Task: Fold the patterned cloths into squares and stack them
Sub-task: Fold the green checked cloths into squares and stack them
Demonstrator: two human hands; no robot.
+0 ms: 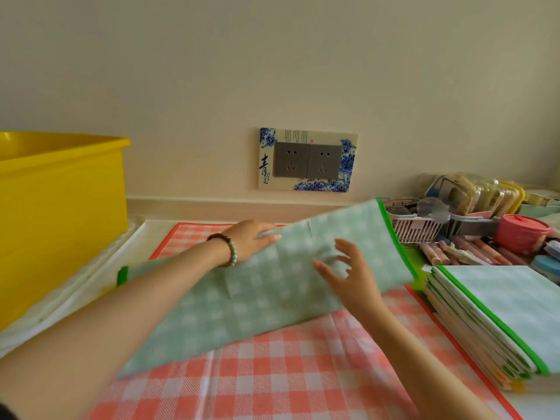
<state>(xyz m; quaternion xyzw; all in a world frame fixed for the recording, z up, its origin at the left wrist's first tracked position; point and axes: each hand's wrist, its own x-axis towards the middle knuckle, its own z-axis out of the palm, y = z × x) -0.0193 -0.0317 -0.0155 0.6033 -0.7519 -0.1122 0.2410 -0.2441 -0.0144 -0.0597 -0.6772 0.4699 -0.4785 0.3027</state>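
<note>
**Two hands folding a green checked cloth**

One red checked cloth point(272, 374) is lying flat on the table, closest to the person. A green checked cloth point(257, 298) is lying across it, and its right end is lifting up off the red one.

The right hand point(348, 274) is reaching to the front of the green cloth. Its fingers are spreading wide and are not holding anything. It looks blurry, so I cannot tell if it is touching the cloth.

The left hand point(248, 242) is wearing a bead bracelet point(231, 250). It is gripping the far edge of the green cloth, with its fingers curling over it.

To the right, a stack of folded cloths point(500, 304) with green edges is sitting just beside the red cloth. To the left, a big yellow tub point(60, 207) is standing on a white mat point(75, 292).

Farther back on the right, a pink basket point(415, 228), some pens point(472, 250) and a small pink pot point(522, 233) are crowding together. On the wall behind, a double socket point(307, 160) with blue flowers is showing.
</note>
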